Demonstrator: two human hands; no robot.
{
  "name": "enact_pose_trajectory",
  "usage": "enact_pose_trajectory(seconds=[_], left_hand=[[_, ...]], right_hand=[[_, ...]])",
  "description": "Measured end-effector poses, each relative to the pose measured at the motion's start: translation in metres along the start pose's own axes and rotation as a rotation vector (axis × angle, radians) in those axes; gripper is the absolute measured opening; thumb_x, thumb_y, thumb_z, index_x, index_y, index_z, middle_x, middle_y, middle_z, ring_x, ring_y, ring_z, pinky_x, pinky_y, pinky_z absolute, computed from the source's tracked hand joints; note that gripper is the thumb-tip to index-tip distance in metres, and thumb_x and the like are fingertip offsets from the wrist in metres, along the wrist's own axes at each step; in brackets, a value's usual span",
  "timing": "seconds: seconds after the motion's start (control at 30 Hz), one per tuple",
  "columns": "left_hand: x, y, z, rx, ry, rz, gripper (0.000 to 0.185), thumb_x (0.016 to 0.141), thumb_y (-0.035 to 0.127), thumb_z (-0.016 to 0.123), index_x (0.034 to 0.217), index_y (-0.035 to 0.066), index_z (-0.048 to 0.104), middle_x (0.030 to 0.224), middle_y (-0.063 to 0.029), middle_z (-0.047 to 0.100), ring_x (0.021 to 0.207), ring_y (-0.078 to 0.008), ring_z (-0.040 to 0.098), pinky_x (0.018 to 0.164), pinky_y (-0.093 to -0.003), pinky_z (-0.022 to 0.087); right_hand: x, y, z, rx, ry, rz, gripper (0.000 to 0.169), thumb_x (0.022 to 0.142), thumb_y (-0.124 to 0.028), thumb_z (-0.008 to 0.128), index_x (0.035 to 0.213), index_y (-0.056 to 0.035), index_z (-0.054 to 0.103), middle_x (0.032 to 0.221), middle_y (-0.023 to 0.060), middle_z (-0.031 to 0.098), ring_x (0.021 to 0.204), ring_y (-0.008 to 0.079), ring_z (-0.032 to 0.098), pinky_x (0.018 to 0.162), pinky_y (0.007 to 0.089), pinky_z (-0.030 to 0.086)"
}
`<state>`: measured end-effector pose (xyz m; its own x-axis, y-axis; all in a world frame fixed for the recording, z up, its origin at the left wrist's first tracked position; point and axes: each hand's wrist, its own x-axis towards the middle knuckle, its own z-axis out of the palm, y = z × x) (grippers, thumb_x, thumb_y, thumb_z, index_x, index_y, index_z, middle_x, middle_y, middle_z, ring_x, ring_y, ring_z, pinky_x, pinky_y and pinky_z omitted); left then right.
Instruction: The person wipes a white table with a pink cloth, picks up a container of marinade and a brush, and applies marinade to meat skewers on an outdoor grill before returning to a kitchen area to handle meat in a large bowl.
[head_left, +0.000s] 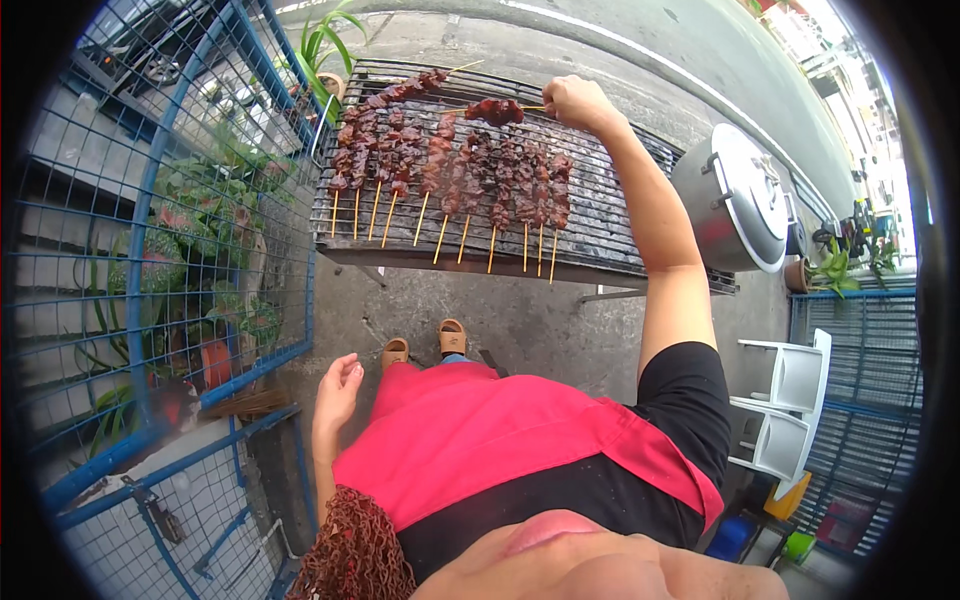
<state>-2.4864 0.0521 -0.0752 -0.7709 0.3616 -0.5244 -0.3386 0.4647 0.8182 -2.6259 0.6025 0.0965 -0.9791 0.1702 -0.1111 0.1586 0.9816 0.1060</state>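
My right hand grips one end of a bamboo skewer of dark glazed meat, held crosswise over the far part of a charcoal grill's wire grate. Several more meat skewers lie side by side on the grate, most with their bare stick ends pointing towards me over the near edge. At the upper left, another skewer lies slanted across the far ends of the row. My left hand hangs beside my red apron, away from the grill, fingers loosely curled with nothing seen in them.
A large lidded metal pot stands right of the grill. Blue wire-mesh fencing with potted plants behind it runs along the left. White plastic chairs are at the lower right. A road lies beyond the grill.
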Motion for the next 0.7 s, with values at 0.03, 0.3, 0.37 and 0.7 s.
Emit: enact_pose_trajectory(seconds=[0.03, 0.3, 0.37, 0.7], left_hand=[[0.01, 0.004, -0.003, 0.031, -0.043, 0.024, 0.036, 0.093, 0.017, 0.057, 0.123, -0.002, 0.053, 0.111, -0.0149, 0.062, 0.1, -0.0184, 0.06, 0.087, -0.0291, 0.047], [0.078, 0.068, -0.009, 0.247, -0.525, 0.118, 0.034, 0.092, 0.016, 0.057, 0.121, -0.003, 0.054, 0.111, -0.0126, 0.063, 0.103, -0.0178, 0.06, 0.087, -0.0292, 0.048], [0.096, 0.07, -0.007, 0.374, -0.664, 0.177, 0.035, 0.092, 0.018, 0.058, 0.121, -0.002, 0.054, 0.111, -0.0141, 0.064, 0.104, -0.0197, 0.06, 0.087, -0.0313, 0.048], [0.076, 0.077, 0.07, 0.786, -1.185, 0.566, 0.036, 0.092, 0.024, 0.058, 0.118, 0.0, 0.056, 0.109, -0.0181, 0.065, 0.1, -0.0252, 0.064, 0.086, -0.0346, 0.049]], right_hand=[[-0.011, 0.006, -0.002, 0.059, 0.013, 0.016, 0.012, 0.08, -0.016, 0.063, 0.087, -0.009, 0.069, 0.088, 0.0148, 0.068, 0.086, 0.0317, 0.065, 0.074, 0.0422, 0.05], [-0.166, 0.0, -0.011, 0.717, 0.082, 0.35, 0.012, 0.083, -0.004, 0.06, 0.088, 0.0055, 0.065, 0.079, 0.0088, 0.068, 0.078, 0.0141, 0.062, 0.075, 0.0286, 0.049], [-0.215, -0.029, -0.009, 0.853, 0.131, 0.469, 0.012, 0.085, -0.006, 0.059, 0.088, 0.0036, 0.065, 0.081, 0.0056, 0.067, 0.076, 0.0097, 0.058, 0.073, 0.0246, 0.046], [-0.522, -0.246, 0.091, 1.486, 0.762, 1.185, 0.013, 0.088, -0.013, 0.063, 0.089, -0.0003, 0.066, 0.077, -0.0015, 0.061, 0.068, 0.0052, 0.048, 0.062, 0.021, 0.041]])
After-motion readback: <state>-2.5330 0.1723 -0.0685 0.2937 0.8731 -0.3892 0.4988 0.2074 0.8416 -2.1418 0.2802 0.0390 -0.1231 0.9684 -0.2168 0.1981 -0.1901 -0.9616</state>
